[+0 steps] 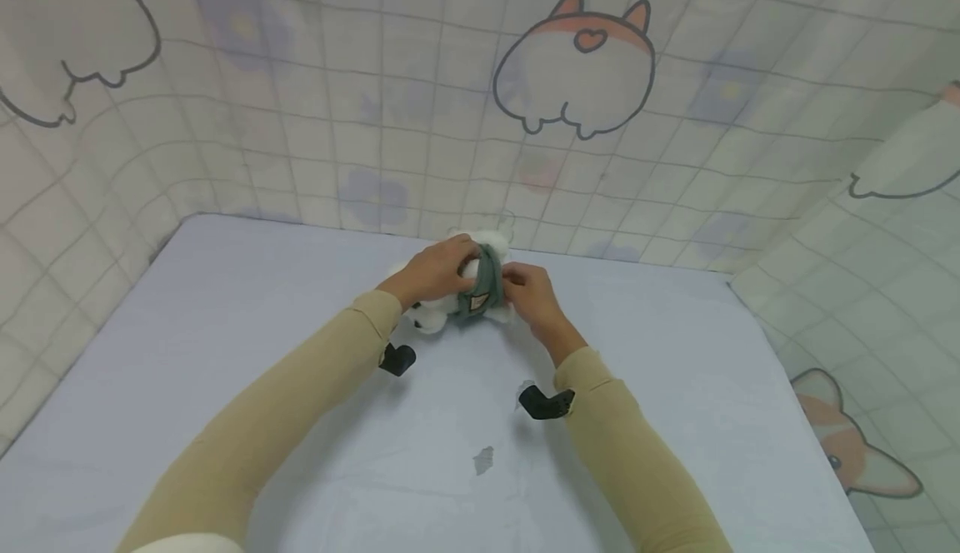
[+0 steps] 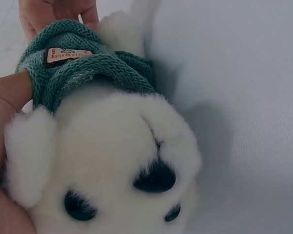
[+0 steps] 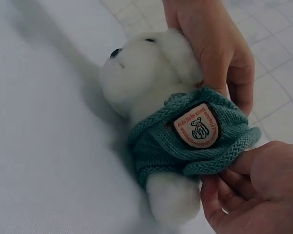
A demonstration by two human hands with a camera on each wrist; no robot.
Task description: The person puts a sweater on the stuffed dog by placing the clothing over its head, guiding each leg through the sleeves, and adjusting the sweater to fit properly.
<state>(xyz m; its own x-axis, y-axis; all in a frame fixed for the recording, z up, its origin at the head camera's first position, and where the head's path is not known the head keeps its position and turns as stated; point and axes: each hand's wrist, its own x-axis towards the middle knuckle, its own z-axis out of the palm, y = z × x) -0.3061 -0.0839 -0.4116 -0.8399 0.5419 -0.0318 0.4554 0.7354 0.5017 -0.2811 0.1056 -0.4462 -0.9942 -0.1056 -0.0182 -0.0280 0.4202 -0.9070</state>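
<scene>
A white plush bear [image 1: 430, 318] in a green knitted sweater [image 1: 487, 274] lies on its side at the table's far edge. My left hand [image 1: 438, 268] grips the bear near its neck, with fingertips at the sweater's collar. At the lower hem, my right hand [image 3: 263, 187] pinches the knit between thumb and fingers. A sewn patch [image 3: 198, 126] shows on the sweater. In the left wrist view the bear's head [image 2: 112, 141] fills the foreground, its dark nose [image 2: 155, 176] toward the camera. Some of my left fingers are hidden behind the bear.
The table [image 1: 360, 453] has a pale cover with a small grey torn patch [image 1: 483, 460]. A grid-patterned curtain [image 1: 420, 145] with cartoon animals hangs along the back and sides. Black wrist mounts [image 1: 546, 403] stick out from both sleeves.
</scene>
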